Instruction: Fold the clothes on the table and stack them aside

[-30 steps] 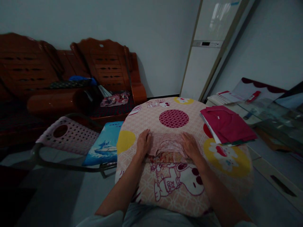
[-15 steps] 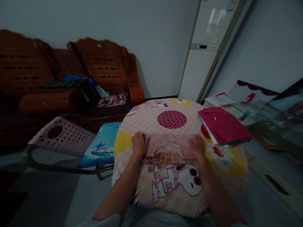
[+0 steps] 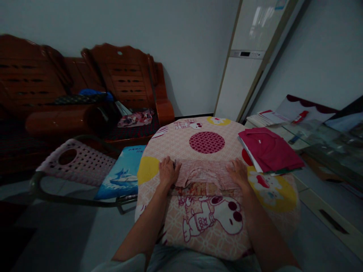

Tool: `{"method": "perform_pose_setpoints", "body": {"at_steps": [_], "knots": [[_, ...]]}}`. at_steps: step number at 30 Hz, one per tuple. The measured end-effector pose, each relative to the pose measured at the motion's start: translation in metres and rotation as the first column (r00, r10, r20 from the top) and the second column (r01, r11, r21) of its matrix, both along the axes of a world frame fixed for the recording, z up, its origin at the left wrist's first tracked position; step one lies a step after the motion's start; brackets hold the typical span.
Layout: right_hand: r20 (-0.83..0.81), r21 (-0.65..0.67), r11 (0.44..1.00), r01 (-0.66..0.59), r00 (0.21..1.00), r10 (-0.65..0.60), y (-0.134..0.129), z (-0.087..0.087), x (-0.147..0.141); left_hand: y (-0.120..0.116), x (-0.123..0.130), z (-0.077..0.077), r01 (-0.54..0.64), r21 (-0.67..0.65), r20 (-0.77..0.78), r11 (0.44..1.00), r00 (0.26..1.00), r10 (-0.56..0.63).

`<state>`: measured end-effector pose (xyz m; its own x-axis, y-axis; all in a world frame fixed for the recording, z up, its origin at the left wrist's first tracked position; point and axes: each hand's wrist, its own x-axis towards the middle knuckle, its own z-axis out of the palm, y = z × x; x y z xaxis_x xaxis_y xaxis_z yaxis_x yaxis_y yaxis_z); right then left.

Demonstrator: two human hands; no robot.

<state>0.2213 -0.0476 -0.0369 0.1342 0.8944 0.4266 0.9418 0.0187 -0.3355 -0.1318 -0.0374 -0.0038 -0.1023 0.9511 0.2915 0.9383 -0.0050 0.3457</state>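
Observation:
A pinkish, folded garment (image 3: pixel 204 172) lies across the round table, its curved neckline toward me and a brown patterned part showing below it. My left hand (image 3: pixel 168 172) rests on the garment's left end, fingers slightly apart and pointing away from me. On its right end lies my right hand (image 3: pixel 237 172), palm down with the fingers spread. The patterned tablecloth (image 3: pixel 167 141) is under the garment. To the right, a folded magenta garment (image 3: pixel 269 149) tops a small stack of clothes near the table's edge.
A woven-back chair (image 3: pixel 82 160) with a blue cushion (image 3: pixel 121 177) stands left of the table. Behind it is a wooden sofa (image 3: pixel 124 77) with cloths on it. A tall white cabinet-like unit (image 3: pixel 238 83) and a glass-topped stand (image 3: pixel 320 139) are at the right.
The view has shifted slightly. Both hands stay at the garment's two ends, and the garment lies as before.

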Motion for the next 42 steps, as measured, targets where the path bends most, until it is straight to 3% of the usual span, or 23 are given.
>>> {"method": "perform_pose_setpoints", "body": {"at_steps": [4, 7, 13, 18, 21, 31, 39, 42], "knots": [[-0.174, 0.074, 0.992, -0.1, 0.978, 0.111, 0.003, 0.004, 0.004, 0.0, -0.003, 0.002, 0.048, 0.053, 0.118, 0.997, 0.992, -0.054], [-0.364, 0.103, 0.982, -0.157, 0.913, 0.184, 0.0, 0.011, 0.004, -0.001, -0.005, 0.008, 0.108, 0.059, 0.221, 0.992, 0.968, -0.118], [-0.58, 0.099, 0.989, -0.111, 0.801, 0.148, -0.01, 0.027, -0.003, -0.008, -0.003, 0.018, 0.137, 0.026, 0.363, 0.99, 0.922, -0.137], [-0.739, 0.095, 0.991, -0.098, 0.66, 0.136, -0.007, 0.026, -0.004, -0.004, -0.004, 0.019, 0.138, -0.033, 0.407, 0.99, 0.906, -0.113], [-0.769, 0.076, 0.992, -0.098, 0.628, 0.121, -0.006, 0.023, -0.003, -0.002, -0.004, 0.019, 0.127, -0.082, 0.368, 0.988, 0.925, -0.088], [-0.759, 0.062, 0.996, -0.07, 0.645, 0.092, -0.007, 0.025, -0.002, -0.005, -0.001, 0.022, 0.08, -0.092, 0.283, 0.992, 0.958, -0.051], [-0.833, 0.012, 0.989, -0.146, 0.546, 0.091, -0.006, 0.026, 0.0, -0.003, -0.004, 0.021, 0.145, -0.091, 0.334, 0.985, 0.937, -0.107], [-0.845, 0.024, 0.992, -0.121, 0.528, 0.085, -0.006, 0.028, -0.003, 0.0, -0.009, 0.024, 0.175, -0.123, 0.353, 0.977, 0.928, -0.122]]}}
